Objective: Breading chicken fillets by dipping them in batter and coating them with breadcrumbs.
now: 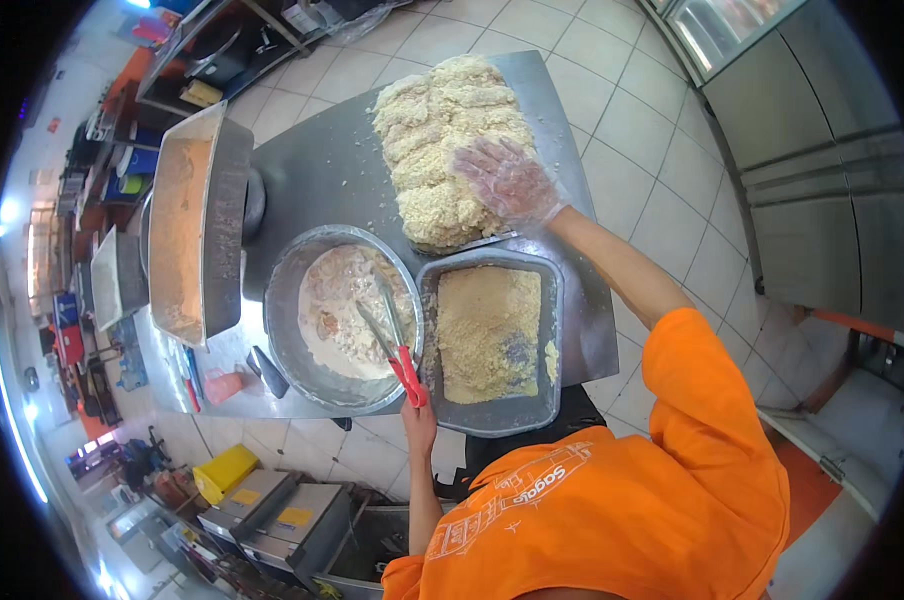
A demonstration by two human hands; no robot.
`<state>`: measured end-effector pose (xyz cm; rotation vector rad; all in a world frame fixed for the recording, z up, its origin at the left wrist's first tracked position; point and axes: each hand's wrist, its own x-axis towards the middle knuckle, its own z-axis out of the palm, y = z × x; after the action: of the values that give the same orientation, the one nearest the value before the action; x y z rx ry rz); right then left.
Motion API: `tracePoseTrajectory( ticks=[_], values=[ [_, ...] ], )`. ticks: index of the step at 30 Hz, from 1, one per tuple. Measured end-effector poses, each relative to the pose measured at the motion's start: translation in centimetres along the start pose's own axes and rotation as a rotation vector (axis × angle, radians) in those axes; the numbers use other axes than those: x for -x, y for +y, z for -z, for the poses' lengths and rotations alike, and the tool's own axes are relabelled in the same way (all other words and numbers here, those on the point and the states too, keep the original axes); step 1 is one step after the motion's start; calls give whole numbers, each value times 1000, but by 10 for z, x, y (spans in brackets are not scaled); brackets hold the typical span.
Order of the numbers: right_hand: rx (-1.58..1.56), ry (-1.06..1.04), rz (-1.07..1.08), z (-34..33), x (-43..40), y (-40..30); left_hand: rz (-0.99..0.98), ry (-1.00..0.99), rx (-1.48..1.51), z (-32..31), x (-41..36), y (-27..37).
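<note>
My right hand (508,184), in a clear plastic glove, rests palm down on a heap of crumb-coated pieces (444,112). These are packed in rows on a tray, of which only an edge shows. My bare left hand (420,424) grips metal tongs with red handles (407,371). The tongs' arms reach into a round grey tub (279,352), over a pale, milky batter (328,356) with lumps in it. Right of that stands a grey rectangular tub (553,315) of yellowish breadcrumbs (486,330).
A deep metal pan (231,217) stands on the metal table's (309,165) left side. Near it are a pink cup (222,386), a dark phone-like object (268,371) and a red-handled utensil (191,394). Steel cabinets (804,187) line the right, beyond the tiled floor.
</note>
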<state>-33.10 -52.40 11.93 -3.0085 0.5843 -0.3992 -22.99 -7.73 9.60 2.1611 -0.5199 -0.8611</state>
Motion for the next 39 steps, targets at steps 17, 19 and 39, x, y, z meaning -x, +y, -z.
tracePoseTrajectory(
  ticks=[17,19,39],
  values=[
    [-288,-223,-346,92,-24,-134,-32,-562,-196,31,-36,2],
    [-404,-331,-305,121,-23,-207,56,-713,-235,30,-48,4],
    [77,-351,-28,61,-32,-324,-46,-1094,239,49,-88,-31]
  ],
)
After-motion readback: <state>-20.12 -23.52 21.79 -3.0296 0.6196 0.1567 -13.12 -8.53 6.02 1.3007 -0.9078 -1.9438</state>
